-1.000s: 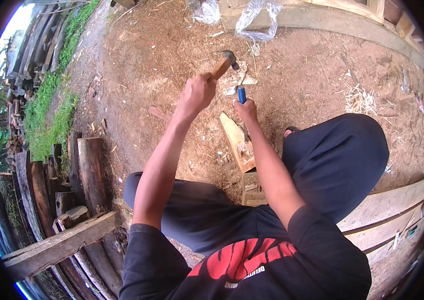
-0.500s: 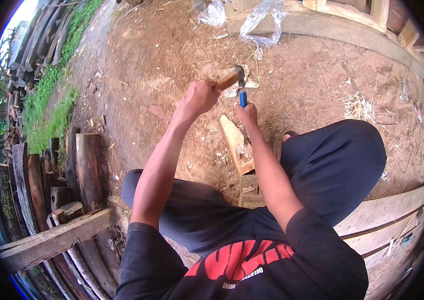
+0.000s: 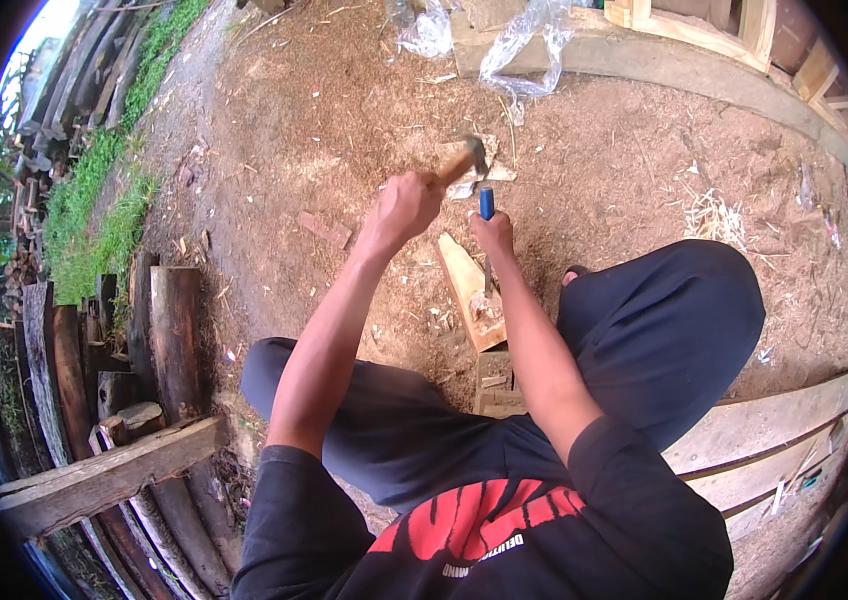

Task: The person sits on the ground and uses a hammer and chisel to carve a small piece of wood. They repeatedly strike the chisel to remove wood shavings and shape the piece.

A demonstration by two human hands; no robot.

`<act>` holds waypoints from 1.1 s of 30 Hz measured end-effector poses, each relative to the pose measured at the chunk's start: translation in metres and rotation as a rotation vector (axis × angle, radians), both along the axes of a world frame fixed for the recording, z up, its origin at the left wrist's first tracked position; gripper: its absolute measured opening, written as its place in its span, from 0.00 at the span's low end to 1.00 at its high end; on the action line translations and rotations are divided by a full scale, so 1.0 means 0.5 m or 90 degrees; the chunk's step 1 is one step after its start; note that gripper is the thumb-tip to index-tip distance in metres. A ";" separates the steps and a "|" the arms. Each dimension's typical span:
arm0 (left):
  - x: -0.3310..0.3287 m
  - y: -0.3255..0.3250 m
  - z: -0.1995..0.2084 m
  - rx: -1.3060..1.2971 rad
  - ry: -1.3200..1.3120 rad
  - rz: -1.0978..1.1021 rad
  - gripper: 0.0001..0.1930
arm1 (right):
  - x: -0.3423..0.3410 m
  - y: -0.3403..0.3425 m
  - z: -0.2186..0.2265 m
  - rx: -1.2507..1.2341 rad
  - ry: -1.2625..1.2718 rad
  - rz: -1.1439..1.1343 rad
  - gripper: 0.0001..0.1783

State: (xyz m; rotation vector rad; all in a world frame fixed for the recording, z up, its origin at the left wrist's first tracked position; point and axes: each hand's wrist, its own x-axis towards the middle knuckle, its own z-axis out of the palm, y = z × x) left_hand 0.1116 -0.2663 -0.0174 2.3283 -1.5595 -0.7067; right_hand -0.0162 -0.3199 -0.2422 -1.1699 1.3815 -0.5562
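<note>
My left hand (image 3: 410, 208) is closed round the wooden handle of a claw hammer (image 3: 459, 163), whose dark head hangs just above and left of a chisel (image 3: 487, 203). The blue-handled chisel stands upright in my right hand (image 3: 493, 233), fingers wrapped round it below the handle's top. Its metal blade runs down to a pale piece of wood (image 3: 461, 272), pointed at the far end, where chips lie round a rough cut. My right forearm hides part of that wood. Beneath its near end sits a wooden support block (image 3: 500, 397) between my legs.
Upright logs (image 3: 176, 335) and a wooden rail (image 3: 114, 472) stand at my left. A flat reddish wood offcut (image 3: 325, 229) lies on the dirt floor. Ahead are clear plastic bags (image 3: 534, 50), with a heap of shavings (image 3: 715, 215) to the right. Planks (image 3: 754, 430) lie near my right side.
My left hand has dropped slightly toward me with the hammer, and its head is a little lower. The chisel and the wood have stayed nearly in place.
</note>
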 end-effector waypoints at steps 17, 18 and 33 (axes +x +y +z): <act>0.010 0.068 0.063 -0.004 0.000 0.065 0.14 | -0.014 0.064 0.046 -0.084 -0.031 0.008 0.18; 0.006 0.069 0.070 0.004 0.000 0.087 0.14 | -0.020 0.055 0.053 -0.100 -0.057 0.000 0.17; 0.026 0.123 0.082 -0.010 0.113 0.149 0.16 | -0.035 0.039 0.065 -0.149 -0.084 0.011 0.13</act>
